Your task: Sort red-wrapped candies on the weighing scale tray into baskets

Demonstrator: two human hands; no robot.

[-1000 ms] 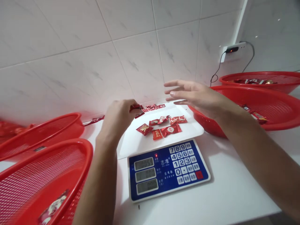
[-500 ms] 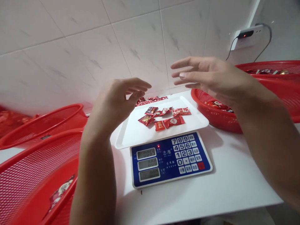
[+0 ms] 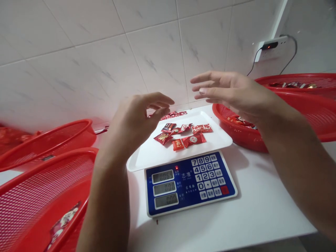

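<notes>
Several red-wrapped candies (image 3: 193,140) lie loosely grouped on the white tray (image 3: 147,154) of a digital scale. In front of the tray sits the scale's blue panel (image 3: 186,187), with lit red light, three displays and a keypad. My left hand (image 3: 143,117) hovers over the tray's left side, fingers loosely bent and apart, holding nothing. Raised above the tray's right back corner, my right hand (image 3: 228,89) has its fingers spread and is also bare. Neither hand touches the candies.
Red plastic baskets flank the scale: one with candies (image 3: 223,129) at right, others behind it, and two at left, the nearer one (image 3: 86,157) with a few wrapped pieces. More red packets (image 3: 174,114) lie behind the tray. A power strip (image 3: 273,49) hangs on the tiled wall.
The view has tilted slightly, so the scale and baskets appear a little lower. My left hand has shifted slightly right; both hands stay raised. The candies keep their places.
</notes>
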